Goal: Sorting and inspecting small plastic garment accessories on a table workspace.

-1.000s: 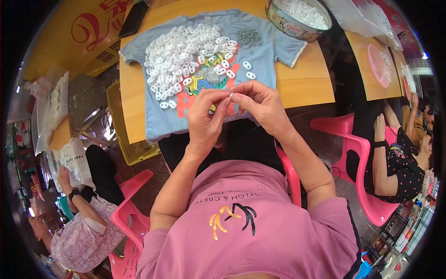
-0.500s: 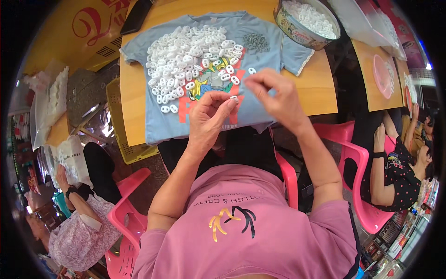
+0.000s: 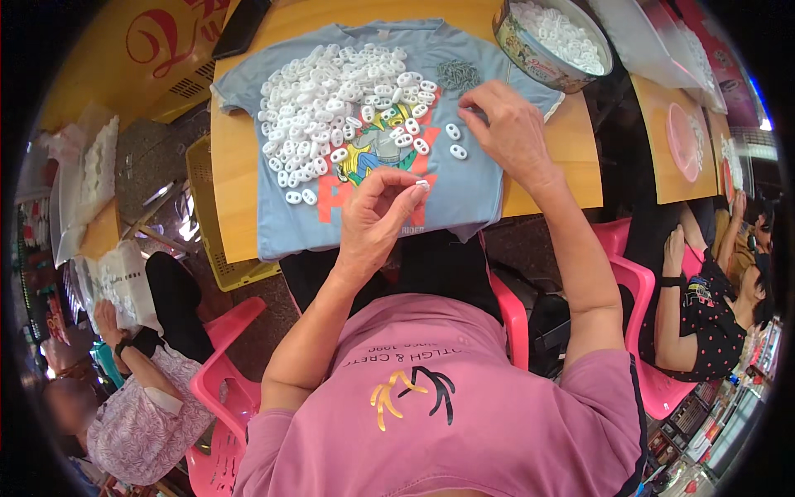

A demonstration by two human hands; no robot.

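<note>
My left hand is closed in a pinch, with a small white plastic piece between thumb and forefinger above the shirt's lower part. To its right, my right hand hovers over the shirt with thumb and bent forefinger slightly apart; nothing shows between them. Just beyond its fingertips lies a small heap of thin grey, spring-like pieces. Two white two-hole oval pieces lie by the right thumb. A large heap of the same white oval pieces covers the blue T-shirt on the left.
A round tin full of white pieces stands at the table's far right. A dark phone lies far left. Beside the wooden table is a yellow crate. People sit on pink chairs at both sides, near other tables.
My right hand has moved away and right, toward the grey heap. A second white oval piece now shows beside it. My left hand keeps its pinch almost in place.
</note>
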